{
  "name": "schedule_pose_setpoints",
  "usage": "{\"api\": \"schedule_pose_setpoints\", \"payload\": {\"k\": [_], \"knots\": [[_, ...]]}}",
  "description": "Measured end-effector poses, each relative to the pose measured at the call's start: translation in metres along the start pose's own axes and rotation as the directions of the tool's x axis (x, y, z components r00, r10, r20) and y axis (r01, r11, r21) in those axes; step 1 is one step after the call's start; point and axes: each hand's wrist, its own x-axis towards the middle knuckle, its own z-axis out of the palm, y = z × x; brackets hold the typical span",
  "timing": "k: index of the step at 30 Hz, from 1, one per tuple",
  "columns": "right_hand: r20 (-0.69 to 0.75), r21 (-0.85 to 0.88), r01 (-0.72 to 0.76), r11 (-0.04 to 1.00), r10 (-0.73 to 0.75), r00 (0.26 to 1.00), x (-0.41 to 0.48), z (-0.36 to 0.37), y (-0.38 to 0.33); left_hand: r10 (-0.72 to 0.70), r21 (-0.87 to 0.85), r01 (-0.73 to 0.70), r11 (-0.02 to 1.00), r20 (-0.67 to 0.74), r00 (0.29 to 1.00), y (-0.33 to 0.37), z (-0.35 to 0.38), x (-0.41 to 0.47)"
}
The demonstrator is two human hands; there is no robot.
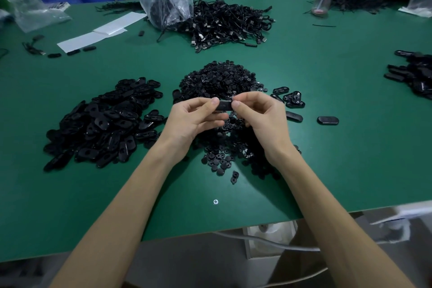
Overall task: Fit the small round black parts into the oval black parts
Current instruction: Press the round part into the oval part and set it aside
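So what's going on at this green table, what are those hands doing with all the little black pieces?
A person pinches one oval black part between the left hand and the right hand, one end in each, above the heap of small round black parts on the green table. A large pile of oval parts lies to the left, a few loose ones to the right. Whether a round part already sits in the held one cannot be seen.
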Motion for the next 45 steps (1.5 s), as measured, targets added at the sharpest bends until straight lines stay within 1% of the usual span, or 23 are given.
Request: {"api": "schedule_pose_setpoints", "payload": {"k": [5, 8, 11, 20, 26, 34, 38, 41, 45], "knots": [[-0.034, -0.071, 0.037, 0.997, -0.040, 0.999, -0.001, 0.003, -0.001, -0.004, -0.005, 0.004, 1.000, 0.009, 1.000, 0.000, 0.001, 0.000], [-0.019, -0.145, 0.068, 0.987, -0.072, 0.997, -0.002, 0.003, -0.001, -0.003, -0.003, 0.003, 1.000, 0.004, 1.000, 0.001, 0.001, 0.000], [0.010, -0.227, 0.105, 0.968, -0.105, 0.994, -0.002, 0.005, -0.002, -0.005, -0.006, 0.005, 1.000, 0.006, 1.000, 0.001, 0.000, -0.001], [-0.012, -0.364, 0.197, 0.910, -0.217, 0.976, -0.006, 0.008, -0.003, -0.015, -0.025, 0.015, 1.000, 0.013, 1.000, 0.000, 0.002, -0.001], [-0.047, -0.381, 0.226, 0.896, -0.263, 0.964, -0.008, 0.009, -0.006, -0.029, -0.020, 0.029, 0.999, 0.016, 0.999, -0.001, 0.004, -0.002], [-0.016, -0.397, 0.225, 0.890, -0.253, 0.967, -0.009, 0.010, -0.007, -0.032, -0.010, 0.032, 0.999, 0.010, 0.999, -0.001, 0.004, -0.002], [-0.030, -0.458, 0.269, 0.847, -0.318, 0.948, -0.011, 0.010, -0.008, -0.033, -0.029, 0.034, 0.999, 0.035, 0.999, -0.001, 0.005, -0.002], [-0.031, -0.485, 0.294, 0.824, -0.352, 0.936, -0.011, 0.011, -0.009, -0.020, -0.026, 0.020, 0.999, 0.022, 1.000, -0.003, 0.006, -0.002], [-0.029, -0.486, 0.272, 0.830, -0.326, 0.945, -0.010, 0.012, -0.010, -0.022, -0.040, 0.022, 0.999, 0.017, 1.000, -0.003, 0.007, -0.002]]}}
